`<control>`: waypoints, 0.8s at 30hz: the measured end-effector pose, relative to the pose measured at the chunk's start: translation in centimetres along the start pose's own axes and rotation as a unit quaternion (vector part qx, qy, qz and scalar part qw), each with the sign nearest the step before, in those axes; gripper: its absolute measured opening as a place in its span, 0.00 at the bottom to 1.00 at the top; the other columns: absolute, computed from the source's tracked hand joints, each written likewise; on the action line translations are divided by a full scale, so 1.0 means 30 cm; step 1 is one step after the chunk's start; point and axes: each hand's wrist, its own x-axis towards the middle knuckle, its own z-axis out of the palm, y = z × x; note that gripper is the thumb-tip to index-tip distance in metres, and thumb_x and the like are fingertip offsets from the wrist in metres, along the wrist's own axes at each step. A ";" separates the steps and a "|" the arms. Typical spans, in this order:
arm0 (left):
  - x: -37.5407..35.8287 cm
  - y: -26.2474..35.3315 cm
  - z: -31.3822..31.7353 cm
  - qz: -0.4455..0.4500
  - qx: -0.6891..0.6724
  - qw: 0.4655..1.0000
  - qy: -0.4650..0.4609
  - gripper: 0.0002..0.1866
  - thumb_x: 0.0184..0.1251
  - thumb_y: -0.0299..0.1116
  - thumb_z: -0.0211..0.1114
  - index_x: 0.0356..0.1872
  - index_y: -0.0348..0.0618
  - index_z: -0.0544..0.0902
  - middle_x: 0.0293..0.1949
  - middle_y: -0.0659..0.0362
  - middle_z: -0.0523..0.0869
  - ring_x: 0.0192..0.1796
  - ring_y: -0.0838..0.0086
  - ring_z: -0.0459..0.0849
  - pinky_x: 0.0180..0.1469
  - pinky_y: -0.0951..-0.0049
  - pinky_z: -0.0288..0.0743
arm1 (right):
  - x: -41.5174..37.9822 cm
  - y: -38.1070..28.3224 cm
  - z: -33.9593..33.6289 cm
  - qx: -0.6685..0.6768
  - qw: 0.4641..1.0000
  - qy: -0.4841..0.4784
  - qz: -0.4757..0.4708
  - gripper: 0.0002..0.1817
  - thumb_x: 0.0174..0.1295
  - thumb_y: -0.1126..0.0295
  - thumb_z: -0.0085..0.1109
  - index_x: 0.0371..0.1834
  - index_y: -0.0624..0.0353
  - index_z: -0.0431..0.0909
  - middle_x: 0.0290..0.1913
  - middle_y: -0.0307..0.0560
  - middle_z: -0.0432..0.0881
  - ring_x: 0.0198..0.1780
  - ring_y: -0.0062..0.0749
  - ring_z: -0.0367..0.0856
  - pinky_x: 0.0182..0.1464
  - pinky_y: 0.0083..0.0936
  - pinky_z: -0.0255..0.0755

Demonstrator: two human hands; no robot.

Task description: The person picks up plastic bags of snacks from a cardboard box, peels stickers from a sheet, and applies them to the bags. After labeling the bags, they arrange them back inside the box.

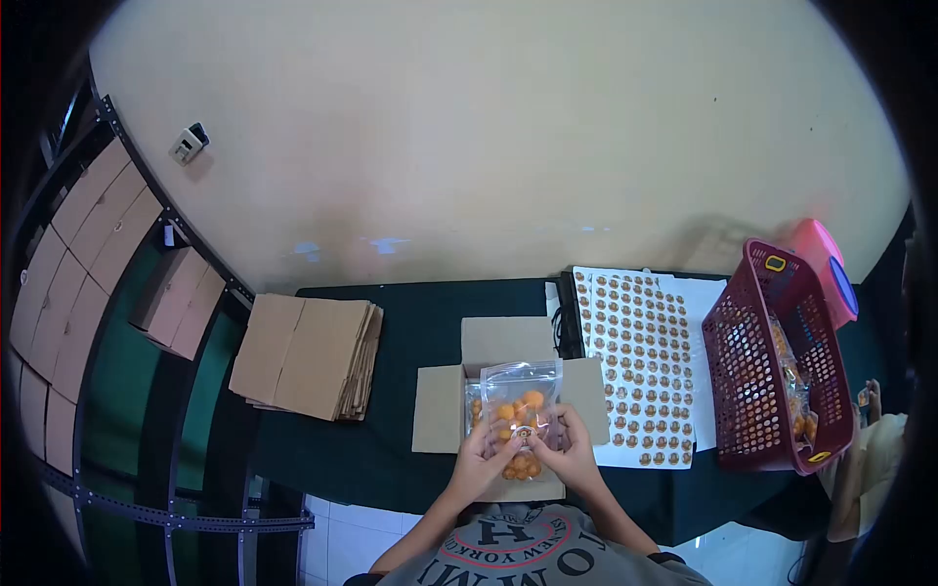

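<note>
My left hand (477, 467) and my right hand (576, 457) hold a clear zip pouch (520, 383) between them, one at each side. Orange ball-shaped snacks fill its lower part. Both thumbs press at a small round sticker (525, 433) on the pouch's front. The pouch is over an open cardboard box (438, 415) whose flaps are spread outward. Inside the box, at the left, part of another pouch (473, 402) with orange pieces shows. The rest of the box's inside is hidden behind the held pouch and my hands.
Flattened cardboard boxes (303, 356) are stacked at left. A sheet of round stickers (640, 371) lies to the right of the box. Beyond it stands a maroon basket (741, 381) with packed pouches (793, 376). Another person's arm (848, 479) is at far right; shelves with boxes (93, 225) stand at far left.
</note>
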 end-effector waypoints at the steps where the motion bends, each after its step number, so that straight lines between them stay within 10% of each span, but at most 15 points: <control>1: 0.001 0.004 0.003 0.003 0.015 1.000 -0.002 0.22 0.61 0.22 0.55 0.56 0.34 0.61 0.46 0.54 0.76 0.47 0.75 0.77 0.48 0.78 0.73 | 0.001 -0.005 0.007 0.001 1.000 0.001 0.000 0.18 0.52 0.80 0.57 0.44 0.61 0.61 0.39 0.41 0.72 0.40 0.16 0.71 0.39 0.15 0.68; 24: 0.036 0.011 -0.041 -0.079 -0.026 0.995 -0.050 0.21 0.63 0.27 0.55 0.55 0.31 0.64 0.47 0.54 0.76 0.47 0.76 0.76 0.50 0.77 0.72 | 0.010 0.018 -0.003 0.036 0.995 0.095 -0.001 0.08 0.54 0.79 0.57 0.37 0.64 0.71 0.30 0.37 0.76 0.33 0.12 0.74 0.33 0.11 0.70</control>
